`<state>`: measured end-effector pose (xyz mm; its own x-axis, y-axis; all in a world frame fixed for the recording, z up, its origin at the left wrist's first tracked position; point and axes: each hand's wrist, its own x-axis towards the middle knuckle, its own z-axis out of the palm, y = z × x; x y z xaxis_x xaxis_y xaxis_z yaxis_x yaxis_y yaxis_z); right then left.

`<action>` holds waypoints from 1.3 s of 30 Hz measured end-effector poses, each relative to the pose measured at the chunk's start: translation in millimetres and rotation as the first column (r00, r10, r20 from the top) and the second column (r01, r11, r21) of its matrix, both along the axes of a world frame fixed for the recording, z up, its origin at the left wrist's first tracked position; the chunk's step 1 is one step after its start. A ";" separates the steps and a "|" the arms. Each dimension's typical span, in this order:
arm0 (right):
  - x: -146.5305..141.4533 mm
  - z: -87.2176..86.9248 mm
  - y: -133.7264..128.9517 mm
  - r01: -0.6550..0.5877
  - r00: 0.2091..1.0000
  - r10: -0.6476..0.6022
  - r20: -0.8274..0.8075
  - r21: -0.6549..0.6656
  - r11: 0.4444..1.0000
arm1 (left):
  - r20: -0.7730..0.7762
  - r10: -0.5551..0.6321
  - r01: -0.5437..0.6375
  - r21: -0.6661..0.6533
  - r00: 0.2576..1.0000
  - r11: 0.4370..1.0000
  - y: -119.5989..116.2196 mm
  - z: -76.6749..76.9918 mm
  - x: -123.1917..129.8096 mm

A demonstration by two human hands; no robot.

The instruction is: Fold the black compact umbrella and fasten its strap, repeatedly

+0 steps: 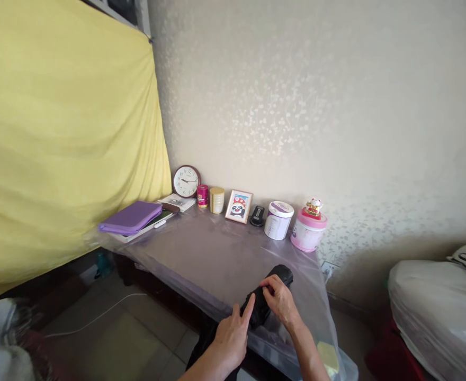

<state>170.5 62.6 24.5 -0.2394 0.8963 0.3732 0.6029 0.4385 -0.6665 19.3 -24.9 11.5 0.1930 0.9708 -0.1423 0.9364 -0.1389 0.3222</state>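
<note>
- Looking in from my end through the head camera, I find the black bundle (260, 308) on the near right part of the plastic-covered table (205, 248), directly under my grip.
- My right hand (280, 302) rests on it from the right; thumb and fingertips are drawn close together against the dark surface, and I cannot tell whether they pinch any of it.
- My left hand (231, 337) is at its near left side, index finger straight out and thumb a little apart from it; the other fingers are hidden from me, so I cannot tell how much hold it has.
- The bundle lies slantwise, its far end showing beyond the right hand.
- Beyond the grip and a little right is the pink tub (307, 235), with a figurine (314, 208) on its lid; just left of that, the white tub (277, 225).
- Farther left beyond the grip, along the wall (296, 95): picture frame (239, 206), tan jar (217, 201), pink can (203, 196), clock (186, 181).
- Well left of the grip, I see the purple folder (132, 217) before a yellow cloth (66, 132).
</note>
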 end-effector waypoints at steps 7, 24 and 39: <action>39.9 -8.0 -19.4 0.085 0.872 -0.159 -0.463 -0.177 0.981 | -0.050 -0.019 0.018 -0.009 0.999 1.000 -0.7 -0.8 -1.3; 81.5 -47.9 -38.8 0.257 0.693 -0.414 -0.590 -0.334 0.907 | 0.603 0.229 0.028 -0.386 0.765 0.922 15.8 4.0 -25.6; 82.5 -57.0 -38.6 0.297 0.657 -0.420 -0.626 -0.297 0.907 | 0.167 0.190 -0.188 -0.026 0.967 0.982 25.6 7.0 -28.0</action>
